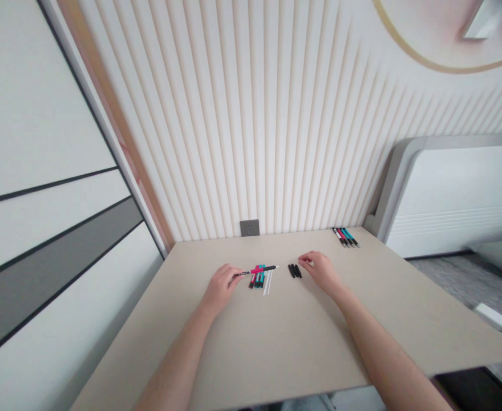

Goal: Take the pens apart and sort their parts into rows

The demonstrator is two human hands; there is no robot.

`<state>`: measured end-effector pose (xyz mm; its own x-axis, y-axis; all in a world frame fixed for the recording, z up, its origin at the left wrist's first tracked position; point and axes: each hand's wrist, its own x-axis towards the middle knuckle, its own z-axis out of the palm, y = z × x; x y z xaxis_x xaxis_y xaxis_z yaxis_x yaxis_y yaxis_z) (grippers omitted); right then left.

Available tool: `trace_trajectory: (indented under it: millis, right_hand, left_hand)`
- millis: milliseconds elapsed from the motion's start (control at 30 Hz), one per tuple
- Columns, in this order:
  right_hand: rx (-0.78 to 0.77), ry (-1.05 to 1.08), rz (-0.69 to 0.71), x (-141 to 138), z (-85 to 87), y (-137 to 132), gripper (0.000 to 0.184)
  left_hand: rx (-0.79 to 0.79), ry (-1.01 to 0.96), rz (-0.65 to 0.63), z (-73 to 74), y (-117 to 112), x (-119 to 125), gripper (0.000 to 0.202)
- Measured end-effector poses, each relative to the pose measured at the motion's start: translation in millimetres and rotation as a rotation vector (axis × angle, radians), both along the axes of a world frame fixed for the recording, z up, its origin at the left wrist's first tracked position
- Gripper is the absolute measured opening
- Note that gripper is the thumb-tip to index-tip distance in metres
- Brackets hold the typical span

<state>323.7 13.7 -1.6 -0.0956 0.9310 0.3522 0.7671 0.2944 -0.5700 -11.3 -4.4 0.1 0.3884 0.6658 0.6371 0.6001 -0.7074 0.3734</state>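
My left hand (224, 283) is closed around the rear end of a pen (257, 270) with a pinkish-red barrel and a black front section. A thin white tip sticks out of the pen's right end. Under and behind it lie several pen barrels (257, 279), pink and teal with dark ends. Beside them, two thin white refills (268, 282) rest on the table. My right hand (319, 270) has thumb and fingers pinched together just right of the black pen grips (294, 270); anything between the fingertips is too small to make out.
Several pens (345, 237) lie side by side at the table's back right. The beige table (276, 342) meets a ribbed wall with a dark socket (250, 228). A pale headboard (456, 194) stands to the right, and a white panelled cabinet (54, 228) to the left.
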Motion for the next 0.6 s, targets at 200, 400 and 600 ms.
trace_trajectory:
  millis: [200,400,600]
  right_hand:
    - [-0.093,0.473,0.195,-25.0,3.2,-6.5,0.032]
    - [-0.17,0.583,0.253,-34.1,3.4,-11.3,0.039]
    - [-0.182,0.57,0.302,-39.9,4.7,-15.1,0.035]
  left_hand:
    - [-0.004,0.004,0.003,1.9,-1.7,0.1,0.013]
    - [-0.016,0.0,-0.004,2.8,-2.6,0.2,0.012]
    - [-0.022,-0.002,-0.026,1.8,-2.5,1.7,0.012]
